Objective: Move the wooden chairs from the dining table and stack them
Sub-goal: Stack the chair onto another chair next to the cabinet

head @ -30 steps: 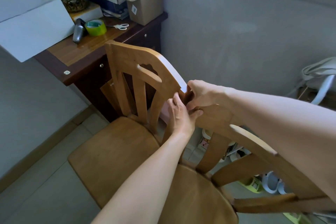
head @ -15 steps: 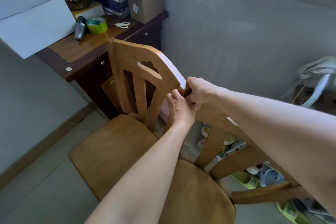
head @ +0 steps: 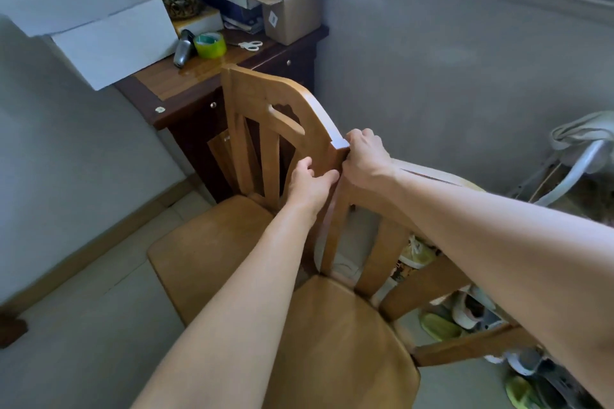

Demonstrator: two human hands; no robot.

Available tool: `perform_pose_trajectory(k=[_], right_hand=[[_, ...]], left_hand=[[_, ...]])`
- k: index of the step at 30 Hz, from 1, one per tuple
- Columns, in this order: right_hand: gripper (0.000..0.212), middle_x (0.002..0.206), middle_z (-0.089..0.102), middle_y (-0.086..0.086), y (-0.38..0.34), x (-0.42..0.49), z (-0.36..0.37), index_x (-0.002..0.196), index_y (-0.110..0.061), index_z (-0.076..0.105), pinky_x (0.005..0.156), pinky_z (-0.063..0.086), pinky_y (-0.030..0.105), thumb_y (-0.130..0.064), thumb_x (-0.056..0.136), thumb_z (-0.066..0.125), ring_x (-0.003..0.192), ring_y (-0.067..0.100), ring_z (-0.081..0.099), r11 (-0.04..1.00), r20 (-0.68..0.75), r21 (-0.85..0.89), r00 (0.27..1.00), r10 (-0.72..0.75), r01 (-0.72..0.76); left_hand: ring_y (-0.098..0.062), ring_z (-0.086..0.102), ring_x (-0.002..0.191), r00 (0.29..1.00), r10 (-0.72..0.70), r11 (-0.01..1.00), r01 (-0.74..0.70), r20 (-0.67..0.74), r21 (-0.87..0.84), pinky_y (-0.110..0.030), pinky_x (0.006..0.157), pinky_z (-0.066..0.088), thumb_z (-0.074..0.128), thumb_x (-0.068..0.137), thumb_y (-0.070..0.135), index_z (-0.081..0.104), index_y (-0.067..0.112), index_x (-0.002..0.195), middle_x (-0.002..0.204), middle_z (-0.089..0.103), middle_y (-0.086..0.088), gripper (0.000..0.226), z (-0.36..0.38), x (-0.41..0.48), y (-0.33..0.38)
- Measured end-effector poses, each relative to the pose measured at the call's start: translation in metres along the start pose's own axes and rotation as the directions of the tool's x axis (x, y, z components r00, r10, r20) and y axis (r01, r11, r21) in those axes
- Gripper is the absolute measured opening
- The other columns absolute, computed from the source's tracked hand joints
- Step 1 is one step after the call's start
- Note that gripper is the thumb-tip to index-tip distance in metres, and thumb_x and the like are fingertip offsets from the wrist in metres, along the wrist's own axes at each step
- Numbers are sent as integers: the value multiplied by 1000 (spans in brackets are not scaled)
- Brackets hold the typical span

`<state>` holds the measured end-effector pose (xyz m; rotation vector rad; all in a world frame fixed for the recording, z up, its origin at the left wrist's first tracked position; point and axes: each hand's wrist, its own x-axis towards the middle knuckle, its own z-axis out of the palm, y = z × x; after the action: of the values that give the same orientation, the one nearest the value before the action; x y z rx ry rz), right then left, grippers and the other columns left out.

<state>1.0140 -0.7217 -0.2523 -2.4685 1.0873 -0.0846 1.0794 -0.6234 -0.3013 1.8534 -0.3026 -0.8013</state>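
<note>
Only the head cam here, looking down over both arms. Two wooden chairs sit side by side in a corner by a desk, backs nearly touching where they meet. The far chair stands square on the floor, seat toward the camera-left side and its back upright, tall axis vertical, with the handle slot near the top rail. The near chair is right under the person, seat close to the lens and its back running off to the right, so its top rail's long axis goes left to right and slightly away.

Left hand is curled around the edge post of the far chair's back, fingers closed on the wood, thumb on the near face. Right hand is clamped over the top corner of the near chair's back, right where the two backs meet, knuckles up. Both are shut grips, nothing loose.

My read: the carrying part is done for these two and this is the lining-up step, squaring them against each other before one gets stacked. I can't tell whether the near chair's legs are all on the floor, the seat hides them.

Next move probably needs a better hold: one hand low on the seat or rail, lift the near chair clear, turn it, and drop it onto the far seat. There are shoes on the floor behind, so watch the footing.
</note>
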Motion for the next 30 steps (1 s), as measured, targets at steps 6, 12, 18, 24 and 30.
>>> perform_pose_trajectory(k=[6, 12, 18, 24, 30], right_hand=[[39, 127, 50, 17, -5, -40, -5, 128, -7, 50, 86, 41, 34, -5, 90, 55, 116, 33, 46, 985, -16, 5, 985, -171, 171], [42, 132, 53, 14, -21, -79, 3, 131, -8, 51, 93, 46, 37, -3, 90, 52, 124, 32, 48, 967, 53, 106, 970, -237, 231], [44, 139, 50, 8, -41, -120, 16, 136, -12, 50, 93, 44, 25, -10, 93, 58, 125, 23, 51, 911, 89, 374, 970, -225, 177], [43, 131, 57, 7, -69, -164, 36, 134, -13, 52, 96, 53, 36, -10, 92, 62, 117, 22, 57, 835, 167, 549, 976, -141, 26], [39, 122, 62, 7, -112, -235, 56, 130, -13, 56, 91, 56, 39, -11, 91, 61, 110, 21, 61, 766, 181, 643, 970, -161, 7]], left_hand=[[-26, 51, 123, 991, -63, 983, 41, -120, -177, -38, 95, 47, 66, 91, 32, 43, 25, 145, 146, 48, -3, 59, -24, -53, -5], [-31, 51, 127, 962, -150, 960, 87, -229, -265, -40, 93, 50, 66, 92, 28, 46, 24, 143, 147, 47, -5, 55, -54, -99, -31], [-27, 53, 125, 952, -162, 955, 86, -259, -282, -40, 93, 51, 65, 92, 31, 48, 25, 141, 145, 49, -4, 52, -63, -134, -32], [-22, 60, 114, 924, -207, 904, 55, -322, -424, -42, 94, 54, 62, 95, 26, 50, 17, 138, 134, 57, -7, 45, -94, -181, -42], [-25, 64, 107, 854, -311, 775, -26, -416, -632, -45, 94, 53, 57, 98, 20, 52, 12, 134, 123, 62, -10, 38, -156, -261, -77]])
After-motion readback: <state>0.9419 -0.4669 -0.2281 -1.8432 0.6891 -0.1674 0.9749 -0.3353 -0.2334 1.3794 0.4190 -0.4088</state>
